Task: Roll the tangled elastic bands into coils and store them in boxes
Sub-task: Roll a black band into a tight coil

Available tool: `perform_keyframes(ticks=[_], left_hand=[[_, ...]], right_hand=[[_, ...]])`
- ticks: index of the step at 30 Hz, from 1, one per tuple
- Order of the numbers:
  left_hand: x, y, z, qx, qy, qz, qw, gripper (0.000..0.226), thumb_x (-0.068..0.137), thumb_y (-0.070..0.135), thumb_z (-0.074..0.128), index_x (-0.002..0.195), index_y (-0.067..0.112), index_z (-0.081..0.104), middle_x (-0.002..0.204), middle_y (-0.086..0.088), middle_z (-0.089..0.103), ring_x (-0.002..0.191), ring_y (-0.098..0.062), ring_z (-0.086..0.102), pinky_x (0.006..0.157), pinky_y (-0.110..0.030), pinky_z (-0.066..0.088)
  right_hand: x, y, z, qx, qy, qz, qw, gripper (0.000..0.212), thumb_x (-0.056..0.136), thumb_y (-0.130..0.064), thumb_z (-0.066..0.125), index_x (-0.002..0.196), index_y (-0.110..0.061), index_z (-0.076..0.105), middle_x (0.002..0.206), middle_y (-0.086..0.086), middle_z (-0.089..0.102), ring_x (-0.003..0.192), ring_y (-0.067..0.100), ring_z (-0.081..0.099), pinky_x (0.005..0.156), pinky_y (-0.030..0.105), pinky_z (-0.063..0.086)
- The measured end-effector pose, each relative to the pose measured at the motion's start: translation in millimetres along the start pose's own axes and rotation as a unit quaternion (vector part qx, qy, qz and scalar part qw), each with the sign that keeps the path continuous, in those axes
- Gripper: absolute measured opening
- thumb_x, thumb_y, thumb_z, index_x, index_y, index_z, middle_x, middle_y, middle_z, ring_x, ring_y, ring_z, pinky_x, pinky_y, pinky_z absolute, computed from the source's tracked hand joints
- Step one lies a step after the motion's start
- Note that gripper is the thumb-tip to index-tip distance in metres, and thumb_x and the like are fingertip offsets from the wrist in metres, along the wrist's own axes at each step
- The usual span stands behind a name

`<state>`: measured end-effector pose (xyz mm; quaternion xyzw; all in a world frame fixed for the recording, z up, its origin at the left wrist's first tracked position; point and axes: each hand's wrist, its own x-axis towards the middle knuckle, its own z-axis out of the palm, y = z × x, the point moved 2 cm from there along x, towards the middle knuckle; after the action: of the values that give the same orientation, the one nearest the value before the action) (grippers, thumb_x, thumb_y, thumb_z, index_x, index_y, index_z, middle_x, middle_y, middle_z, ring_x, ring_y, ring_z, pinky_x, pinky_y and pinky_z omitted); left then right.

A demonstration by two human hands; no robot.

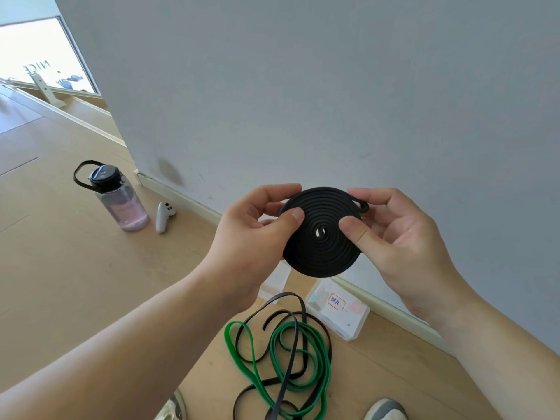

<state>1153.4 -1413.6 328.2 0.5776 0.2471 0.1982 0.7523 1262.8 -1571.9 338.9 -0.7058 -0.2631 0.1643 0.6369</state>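
Progress approx a third, at a guess: one black coil [321,250] is wound tight and held up between both hands, not yet boxed. Left hand [257,228] pinches its rim, thumb on top, fingers behind. Right hand [403,237] grips likewise, thumb on the face, near the tail loop. Below the hands, tangled on the floor [75,268]: one green band [230,344], plus loose black band [285,295], poss. two, can't tell. Boxes: two clear ones, labelled box [336,307] and second box [274,281], half hidden under the left hand.
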Motion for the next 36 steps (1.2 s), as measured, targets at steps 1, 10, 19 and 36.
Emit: perform_keyframes(ticks=[1, 10, 19, 36], left_hand=[[0, 0, 0, 0.002, -0.001, -0.001, 1.0, 0.027, 0.096, 0.003, 0.069, 0.112, 0.023, 0.076, 0.117, -0.017, 0.069, 0.101, -0.037, 0.073, 0.088, -0.057, 0.061], [0, -4, 4, 0.26, -0.131, 0.079, 0.953, 0.04, 0.089, 0.01, 0.075, 0.118, 0.036, 0.067, 0.108, 0.014, 0.072, 0.093, -0.006, 0.071, 0.075, -0.028, 0.064], [1, -5, 1, 0.229, -0.128, 0.063, 0.963, 0.036, 0.094, 0.005, 0.069, 0.115, 0.034, 0.076, 0.096, 0.013, 0.077, 0.092, -0.009, 0.072, 0.074, -0.015, 0.059], [16, -17, 9, 0.348, -0.148, 0.032, 0.925, 0.017, 0.089, 0.007, 0.075, 0.097, 0.022, 0.073, 0.09, 0.015, 0.077, 0.078, 0.0, 0.072, 0.067, -0.009, 0.053]], right_hand=[[1, 1, -1, -0.003, 0.013, -0.003, 1.0, 0.022, 0.088, -0.018, 0.076, 0.106, -0.03, 0.073, 0.104, 0.001, 0.079, 0.1, 0.017, 0.075, 0.09, 0.032, 0.057], [-1, -1, -2, -0.178, -0.033, -0.03, 0.983, 0.026, 0.096, -0.004, 0.066, 0.1, -0.028, 0.075, 0.093, -0.014, 0.078, 0.091, 0.005, 0.074, 0.081, 0.019, 0.058], [-1, 0, -6, -0.045, -0.053, 0.024, 0.997, 0.024, 0.093, -0.002, 0.071, 0.106, -0.022, 0.066, 0.094, 0.004, 0.081, 0.086, 0.023, 0.078, 0.08, 0.041, 0.063], [11, 35, -1, -0.181, -0.047, 0.033, 0.982, 0.015, 0.088, -0.011, 0.078, 0.086, -0.026, 0.077, 0.084, -0.009, 0.079, 0.084, 0.011, 0.074, 0.086, 0.039, 0.061]])
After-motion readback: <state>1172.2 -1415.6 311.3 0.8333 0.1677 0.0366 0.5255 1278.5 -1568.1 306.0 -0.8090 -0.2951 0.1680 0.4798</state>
